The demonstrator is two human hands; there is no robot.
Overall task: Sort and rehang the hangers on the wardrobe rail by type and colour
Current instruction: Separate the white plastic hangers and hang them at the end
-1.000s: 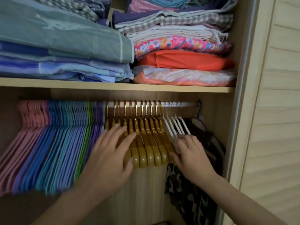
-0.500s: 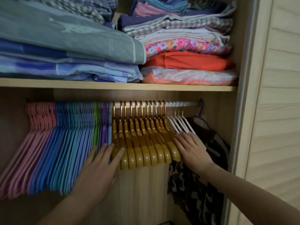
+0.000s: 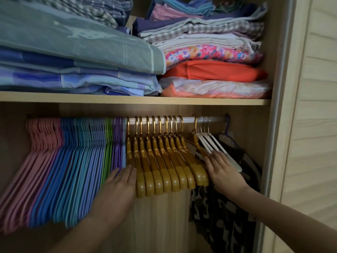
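Note:
A metal rail (image 3: 213, 119) under the shelf carries hangers in colour groups: pink (image 3: 42, 141) at the far left, then blue and teal (image 3: 80, 156), green (image 3: 108, 143), purple (image 3: 117, 143), several yellow-brown wooden hangers (image 3: 164, 161) and a few white ones (image 3: 213, 143) at the right. My left hand (image 3: 116, 192) lies flat with straight fingers against the left side of the wooden group. My right hand (image 3: 223, 170) presses with straight fingers on the right end of that group, below the white hangers.
A camouflage garment (image 3: 224, 221) hangs at the far right behind my right arm. The shelf (image 3: 127, 100) above holds stacks of folded bedding (image 3: 73, 52) and clothes (image 3: 209, 57). A louvred door (image 3: 317, 125) stands at the right.
My left hand has slid down and left from the front of the wooden hangers to their left edge. The wooden hangers now sit closer together between both hands. My right hand stays at their right end.

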